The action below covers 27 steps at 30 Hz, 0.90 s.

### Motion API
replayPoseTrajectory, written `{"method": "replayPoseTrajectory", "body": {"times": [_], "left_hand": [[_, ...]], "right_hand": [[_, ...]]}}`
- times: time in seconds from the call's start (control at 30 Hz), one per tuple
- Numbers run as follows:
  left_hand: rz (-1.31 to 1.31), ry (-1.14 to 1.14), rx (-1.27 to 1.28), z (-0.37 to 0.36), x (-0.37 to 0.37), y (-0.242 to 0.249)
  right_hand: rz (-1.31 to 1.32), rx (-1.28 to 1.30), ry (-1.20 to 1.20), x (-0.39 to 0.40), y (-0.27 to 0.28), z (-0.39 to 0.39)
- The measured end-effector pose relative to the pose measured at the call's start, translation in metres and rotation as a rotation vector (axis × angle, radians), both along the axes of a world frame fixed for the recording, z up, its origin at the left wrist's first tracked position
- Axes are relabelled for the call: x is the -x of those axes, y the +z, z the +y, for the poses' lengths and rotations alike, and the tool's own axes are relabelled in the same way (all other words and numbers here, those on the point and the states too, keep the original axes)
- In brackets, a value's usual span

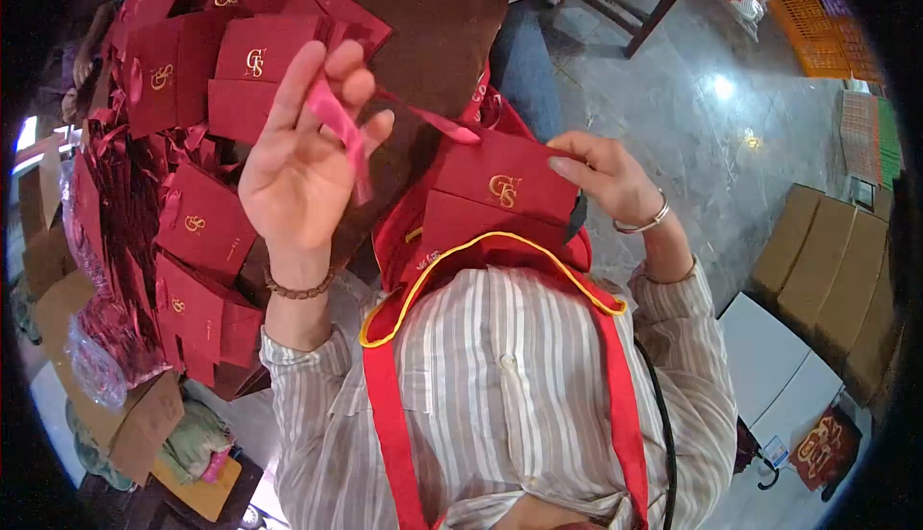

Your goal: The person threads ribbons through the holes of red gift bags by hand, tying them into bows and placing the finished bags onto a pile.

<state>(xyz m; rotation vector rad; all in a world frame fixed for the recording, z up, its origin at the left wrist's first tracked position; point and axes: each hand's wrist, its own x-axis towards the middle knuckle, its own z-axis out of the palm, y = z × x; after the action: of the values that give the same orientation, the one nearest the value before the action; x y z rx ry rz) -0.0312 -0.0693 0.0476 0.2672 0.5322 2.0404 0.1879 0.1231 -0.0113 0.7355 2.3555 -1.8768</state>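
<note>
Red apron [389, 415], worn, bears one gold-lettered red packet [500, 172] at the person's lap; right hand [617, 181] pinches the packet's upper corner. Left hand [306, 160], palm bared, holds pink ribbon [338, 122] between loosely curled fingers. Good handling calls for a steady corner, ribbon laid flat, and gentle tension, lest the packet crease.

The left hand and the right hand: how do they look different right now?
The left hand turns its palm to the camera, a pink ribbon across it; the right hand shows its back and grips the edge of a red packet.
The left hand has a dark braided bracelet at its wrist; the right hand, a silvery bangle.
Both come from striped sleeves.
</note>
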Motion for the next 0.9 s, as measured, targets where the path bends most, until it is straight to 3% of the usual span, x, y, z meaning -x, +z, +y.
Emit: {"method": "replayPoseTrajectory", "body": {"times": [0.13,0.2,0.33,0.37,0.4,0.47,0.67,0.73,0.9], "left_hand": [[0.218,0.004,0.045,0.003,-0.004,-0.009],[0.373,0.066,0.225,0.004,-0.004,-0.023],[0.32,-0.038,0.132,-0.007,0.022,-0.062],[0.279,-0.16,-0.057,-0.01,0.034,-0.075],[0.279,-0.162,-0.058,-0.003,0.024,-0.055],[0.12,-0.055,0.261,0.006,-0.001,-0.013],[0.109,-0.273,0.132,0.017,-0.043,-0.037],[0.366,-0.186,0.184,0.02,-0.049,-0.049],[0.422,-0.041,-0.104,-0.003,-0.01,-0.036]], "right_hand": [[0.052,0.114,0.061,0.002,0.002,0.004],[0.039,0.137,0.075,0.004,0.004,0.005],[-0.058,0.171,0.119,0.006,0.009,0.009],[-0.058,0.17,0.117,0.006,0.008,0.009],[-0.071,0.105,0.114,0.007,0.008,0.008],[-0.086,0.041,0.111,0.01,0.004,0.007],[0.08,-0.099,0.094,0.029,-0.007,-0.007],[0.122,-0.023,0.125,0.032,-0.012,-0.006],[0.019,-0.065,0.08,0.023,-0.002,-0.004]]}}
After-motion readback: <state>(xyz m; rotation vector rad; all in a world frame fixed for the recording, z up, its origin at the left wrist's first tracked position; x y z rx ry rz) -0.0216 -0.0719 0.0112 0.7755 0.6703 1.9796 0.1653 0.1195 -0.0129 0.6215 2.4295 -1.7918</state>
